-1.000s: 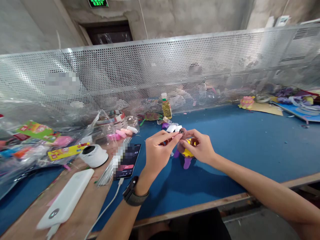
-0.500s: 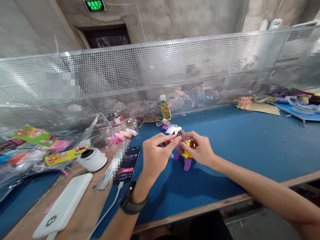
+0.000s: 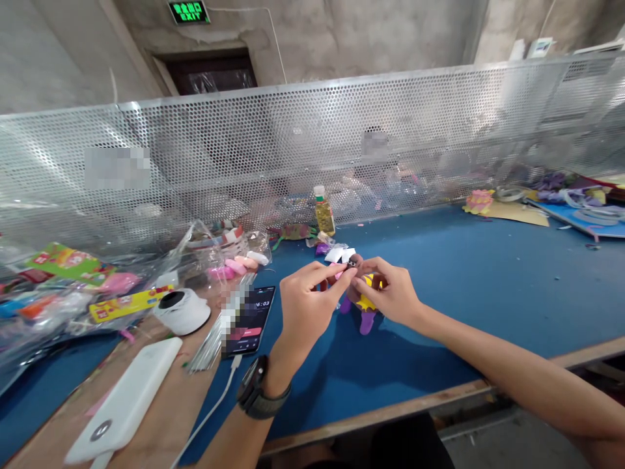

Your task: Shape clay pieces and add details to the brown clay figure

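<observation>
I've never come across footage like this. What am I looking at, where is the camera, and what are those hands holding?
There is no robot here: one person works with two bare hands, filmed by a camera worn on the head, looking forward and down. All the pictures share that view.

The left hand and right hand meet at a small figure with a brown head, yellow middle and purple feet. The fingers hide part of it.

On the blue table lie a phone and, farther back, a bottle of yellowish liquid. To the left is a white power bank.
</observation>
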The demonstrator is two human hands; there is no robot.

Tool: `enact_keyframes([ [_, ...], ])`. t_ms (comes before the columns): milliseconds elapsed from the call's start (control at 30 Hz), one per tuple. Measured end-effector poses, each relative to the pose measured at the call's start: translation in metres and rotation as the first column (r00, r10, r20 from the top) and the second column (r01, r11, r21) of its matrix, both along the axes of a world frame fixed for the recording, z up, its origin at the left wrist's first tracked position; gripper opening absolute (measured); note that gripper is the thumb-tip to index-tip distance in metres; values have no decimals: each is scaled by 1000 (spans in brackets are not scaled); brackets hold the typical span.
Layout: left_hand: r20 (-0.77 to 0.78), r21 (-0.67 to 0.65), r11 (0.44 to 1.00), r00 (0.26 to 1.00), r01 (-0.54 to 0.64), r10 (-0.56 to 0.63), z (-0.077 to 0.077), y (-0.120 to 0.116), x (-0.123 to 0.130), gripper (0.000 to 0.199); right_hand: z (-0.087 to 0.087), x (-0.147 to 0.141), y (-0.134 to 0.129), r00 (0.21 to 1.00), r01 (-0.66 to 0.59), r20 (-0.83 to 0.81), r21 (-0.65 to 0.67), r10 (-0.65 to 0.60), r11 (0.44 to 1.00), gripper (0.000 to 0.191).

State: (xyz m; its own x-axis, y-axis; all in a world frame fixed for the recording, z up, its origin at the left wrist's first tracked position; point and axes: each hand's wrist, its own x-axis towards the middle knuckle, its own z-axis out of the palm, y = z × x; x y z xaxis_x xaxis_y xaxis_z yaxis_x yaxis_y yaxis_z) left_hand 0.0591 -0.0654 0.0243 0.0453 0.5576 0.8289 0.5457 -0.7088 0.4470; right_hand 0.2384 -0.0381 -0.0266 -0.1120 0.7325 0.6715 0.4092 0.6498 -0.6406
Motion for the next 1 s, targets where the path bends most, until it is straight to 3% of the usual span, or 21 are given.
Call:
enact_keyframes([
  [333, -103, 186, 983, 994, -13, 33, -6, 3, -3, 15, -1, 1, 2, 1000, -20, -2, 4, 20, 1000, 22],
  [600, -176, 421, 907, 979, -21, 104, -17, 16, -7, 21, -1, 1, 2, 999, -25, -23, 0, 25, 1000, 24],
  [1000, -259, 496, 868, 952, -15, 164, -24, 19, -9, 17, 3, 3, 0, 999, -51, 7, 0, 51, 999, 25],
])
